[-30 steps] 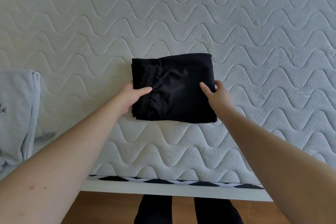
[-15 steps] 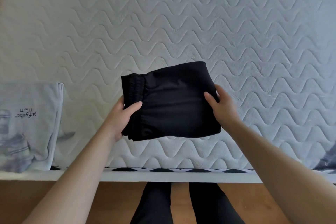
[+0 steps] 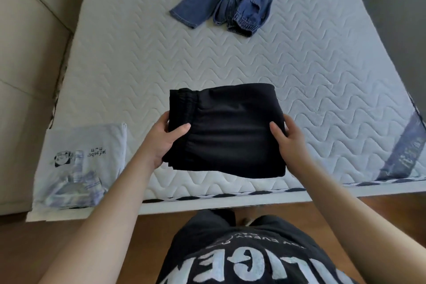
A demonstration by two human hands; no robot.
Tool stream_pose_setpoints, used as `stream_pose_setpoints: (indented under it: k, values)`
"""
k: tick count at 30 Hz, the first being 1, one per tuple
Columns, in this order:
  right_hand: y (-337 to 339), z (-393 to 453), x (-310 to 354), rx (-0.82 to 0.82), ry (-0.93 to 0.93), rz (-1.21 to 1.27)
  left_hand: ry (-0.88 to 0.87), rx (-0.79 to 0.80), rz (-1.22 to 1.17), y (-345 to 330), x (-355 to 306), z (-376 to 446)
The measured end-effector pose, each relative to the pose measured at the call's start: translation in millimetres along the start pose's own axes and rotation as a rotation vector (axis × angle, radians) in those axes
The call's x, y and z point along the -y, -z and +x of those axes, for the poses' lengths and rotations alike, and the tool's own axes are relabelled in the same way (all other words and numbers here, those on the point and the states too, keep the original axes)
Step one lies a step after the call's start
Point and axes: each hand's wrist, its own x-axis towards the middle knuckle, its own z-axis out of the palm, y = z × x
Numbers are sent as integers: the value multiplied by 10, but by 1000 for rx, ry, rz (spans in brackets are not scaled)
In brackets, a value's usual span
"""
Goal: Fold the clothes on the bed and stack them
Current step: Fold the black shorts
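Above the mattress [image 3: 299, 80] near edge, folded black trousers [image 3: 227, 131] gripped at each side by left hand [image 3: 161, 143] and right hand [image 3: 289, 143]; crumpled jeans [image 3: 227, 0] beyond, folded grey shirt [image 3: 87, 159] leftward.

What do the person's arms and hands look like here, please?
Both forearms are bare, with no sleeves in view. The left hand and right hand wear no gloves, rings or watch. The black T-shirt has pale lettering.
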Motion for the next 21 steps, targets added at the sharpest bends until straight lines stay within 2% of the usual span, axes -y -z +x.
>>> stream_pose_setpoints:
  k: [7, 11, 21]
  values:
    - [-3, -625, 45, 95, 24, 125, -72, -153, 82, 53, 109, -844]
    - [-126, -922, 84, 159, 23, 121, -38, -216, 36, 188, 144, -1271]
    - [-964, -1326, 346, 243, 47, 73, -32, -108, -21, 1130, 270, -1878]
